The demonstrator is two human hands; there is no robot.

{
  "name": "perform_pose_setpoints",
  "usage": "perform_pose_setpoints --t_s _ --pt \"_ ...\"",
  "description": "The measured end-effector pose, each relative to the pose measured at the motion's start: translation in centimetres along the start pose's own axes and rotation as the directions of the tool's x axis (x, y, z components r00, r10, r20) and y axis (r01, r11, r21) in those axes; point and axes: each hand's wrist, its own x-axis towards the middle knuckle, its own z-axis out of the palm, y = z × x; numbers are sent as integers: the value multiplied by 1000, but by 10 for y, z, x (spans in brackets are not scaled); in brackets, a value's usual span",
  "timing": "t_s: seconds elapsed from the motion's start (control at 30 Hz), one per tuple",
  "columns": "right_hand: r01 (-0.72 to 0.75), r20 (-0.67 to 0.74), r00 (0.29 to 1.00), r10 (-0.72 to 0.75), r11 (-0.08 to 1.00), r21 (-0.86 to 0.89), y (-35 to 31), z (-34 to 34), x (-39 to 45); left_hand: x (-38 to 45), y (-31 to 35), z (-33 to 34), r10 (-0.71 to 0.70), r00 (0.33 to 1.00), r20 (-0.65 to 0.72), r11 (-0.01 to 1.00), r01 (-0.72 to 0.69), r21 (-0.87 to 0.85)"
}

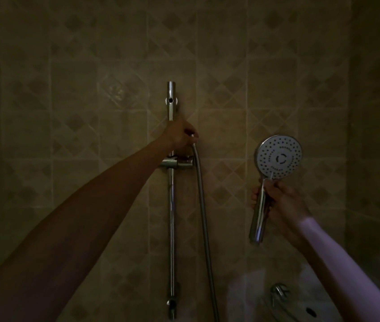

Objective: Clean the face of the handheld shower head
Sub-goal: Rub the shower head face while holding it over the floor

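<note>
The handheld shower head (279,157) is upright at the right, its round dotted face turned toward me. My right hand (279,205) grips its chrome handle (259,217) just below the face. My left hand (181,137) reaches to the vertical chrome slide rail (172,205) on the tiled wall. It holds the upper end of the metal hose (204,217) just above the slider bracket (177,163). The hose hangs down from there and out of the frame. No hose shows at the bottom of the handle.
The room is dim. Patterned beige tiles (91,112) cover the wall. A chrome tap (279,292) sits on a white tub rim (305,310) at the bottom right, below my right forearm.
</note>
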Motion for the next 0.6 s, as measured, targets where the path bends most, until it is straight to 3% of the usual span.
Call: perform_pose_setpoints --t_s 0.17,0.37,0.6 --pt "-13 -1 1000 13 1000 10 2 -1 1 2 -6 5 95 988 120 990 -107 96" --pt "-19 -10 1000 19 1000 7 2 -11 -3 0 -15 -4 171 966 192 984 -159 -76" --pt "-21 -21 1000 22 999 45 -3 -7 -7 -10 -14 -12 217 933 286 964 -251 91"
